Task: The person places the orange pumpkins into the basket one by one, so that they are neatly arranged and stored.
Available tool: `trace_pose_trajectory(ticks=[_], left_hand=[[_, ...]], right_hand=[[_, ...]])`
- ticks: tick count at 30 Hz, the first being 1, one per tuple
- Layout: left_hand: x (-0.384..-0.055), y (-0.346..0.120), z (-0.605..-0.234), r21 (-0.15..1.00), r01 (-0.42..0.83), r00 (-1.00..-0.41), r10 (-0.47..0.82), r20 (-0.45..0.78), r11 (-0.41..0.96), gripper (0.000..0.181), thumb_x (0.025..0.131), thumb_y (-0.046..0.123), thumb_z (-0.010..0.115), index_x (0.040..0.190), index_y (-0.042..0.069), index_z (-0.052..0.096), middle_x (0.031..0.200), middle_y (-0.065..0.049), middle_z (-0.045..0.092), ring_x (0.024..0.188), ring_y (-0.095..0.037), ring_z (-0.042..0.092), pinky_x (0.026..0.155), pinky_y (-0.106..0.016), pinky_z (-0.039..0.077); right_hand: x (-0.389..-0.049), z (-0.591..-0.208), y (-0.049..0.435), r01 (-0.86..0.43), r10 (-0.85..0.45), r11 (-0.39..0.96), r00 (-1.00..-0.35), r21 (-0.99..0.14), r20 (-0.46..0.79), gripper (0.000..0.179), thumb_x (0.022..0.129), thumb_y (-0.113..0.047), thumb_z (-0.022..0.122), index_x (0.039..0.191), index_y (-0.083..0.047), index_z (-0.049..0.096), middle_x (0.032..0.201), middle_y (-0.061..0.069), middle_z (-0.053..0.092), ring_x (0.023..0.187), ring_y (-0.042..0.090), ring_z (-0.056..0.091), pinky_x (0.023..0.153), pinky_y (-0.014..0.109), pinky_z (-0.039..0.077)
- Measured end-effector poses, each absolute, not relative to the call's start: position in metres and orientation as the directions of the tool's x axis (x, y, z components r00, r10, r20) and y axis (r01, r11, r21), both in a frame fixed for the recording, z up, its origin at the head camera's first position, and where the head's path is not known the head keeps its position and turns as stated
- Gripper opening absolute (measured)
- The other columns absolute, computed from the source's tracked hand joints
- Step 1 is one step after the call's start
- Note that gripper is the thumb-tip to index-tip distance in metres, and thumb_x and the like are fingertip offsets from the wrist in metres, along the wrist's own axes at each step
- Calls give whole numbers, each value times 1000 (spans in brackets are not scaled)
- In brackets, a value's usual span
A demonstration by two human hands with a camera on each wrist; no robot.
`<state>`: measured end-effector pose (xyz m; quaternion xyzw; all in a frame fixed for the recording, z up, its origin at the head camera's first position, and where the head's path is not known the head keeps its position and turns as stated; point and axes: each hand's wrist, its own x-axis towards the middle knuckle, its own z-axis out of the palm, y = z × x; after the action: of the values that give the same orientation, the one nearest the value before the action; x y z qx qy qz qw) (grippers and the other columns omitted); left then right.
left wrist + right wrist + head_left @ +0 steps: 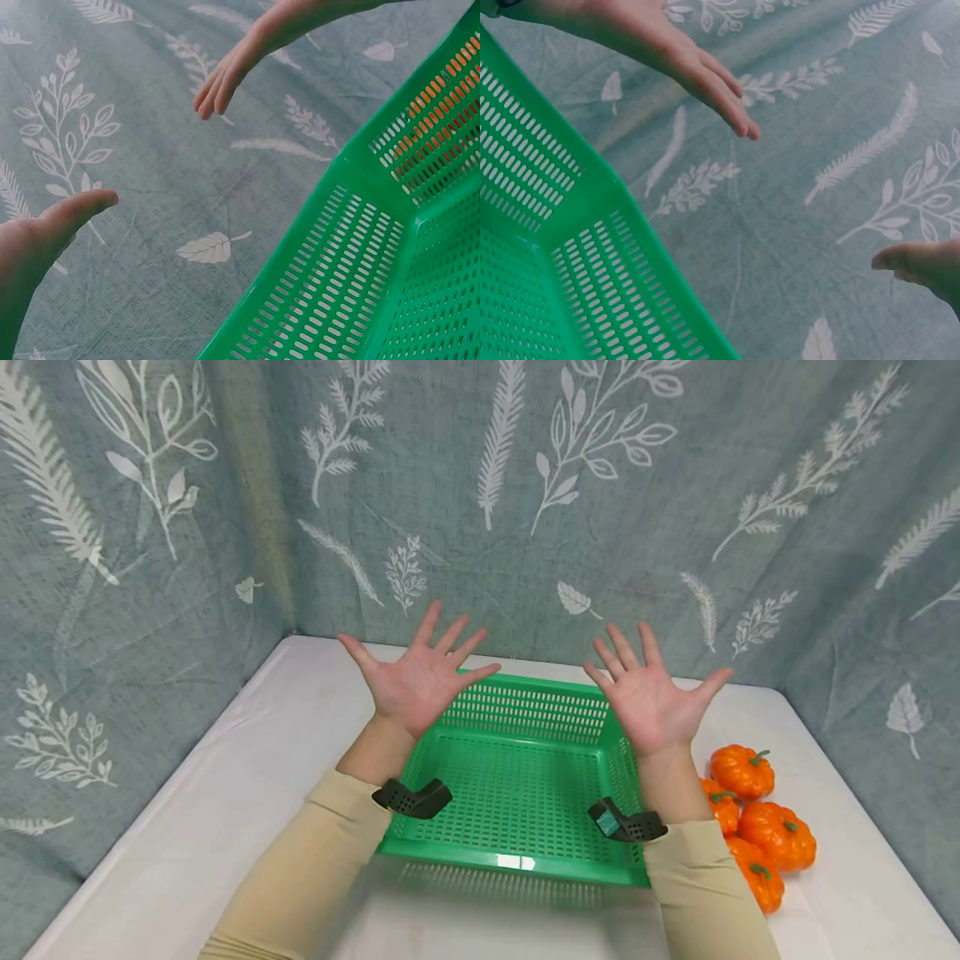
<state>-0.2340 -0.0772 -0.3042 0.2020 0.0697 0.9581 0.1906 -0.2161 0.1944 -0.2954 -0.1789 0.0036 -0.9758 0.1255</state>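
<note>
The left hand (pixel 416 689) and the right hand (pixel 654 703) are held up with palms shown and fingers spread wide; nothing is grasped by either. Beneath them, a rectangular green perforated plastic basket (pixel 517 785) is set on a white-covered table (pixel 285 727). To the basket's right, four glossy orange ribbed pumpkins (pixel 772 835) with green stems are clustered, some partly hidden by the right arm. The table is backed by a grey-green leaf-printed fabric curtain (pixel 442 527). Black devices (pixel 416 800) are worn at both wrists.
</note>
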Motion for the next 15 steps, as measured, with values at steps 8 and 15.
trace_pose_trajectory(ticks=[8, 15], left_hand=[[-235, -80, -300, 269, -346, -832, 427, 354, -899, 115, 52, 96, 13, 146, 31, 20, 155, 0, -5, 142, -29, 0, 107, -61, 6], [-232, -95, -294, 683, -176, -745, 550, 378, -709, 106, 58, 89, -4, 147, 33, 8, 155, 1, -5, 142, -28, -3, 110, -56, 1]], right_hand=[[-214, -290, 196, 240, -255, -967, -899, -89, 356, 103, 65, -88, 30, 148, -29, 11, 155, -1, -10, 141, 20, -15, 111, 48, -12], [-202, -279, 213, 176, -331, -910, -852, -375, 405, 90, 77, -76, 37, 148, -25, 16, 155, -1, -9, 141, 20, -15, 112, 44, -12]])
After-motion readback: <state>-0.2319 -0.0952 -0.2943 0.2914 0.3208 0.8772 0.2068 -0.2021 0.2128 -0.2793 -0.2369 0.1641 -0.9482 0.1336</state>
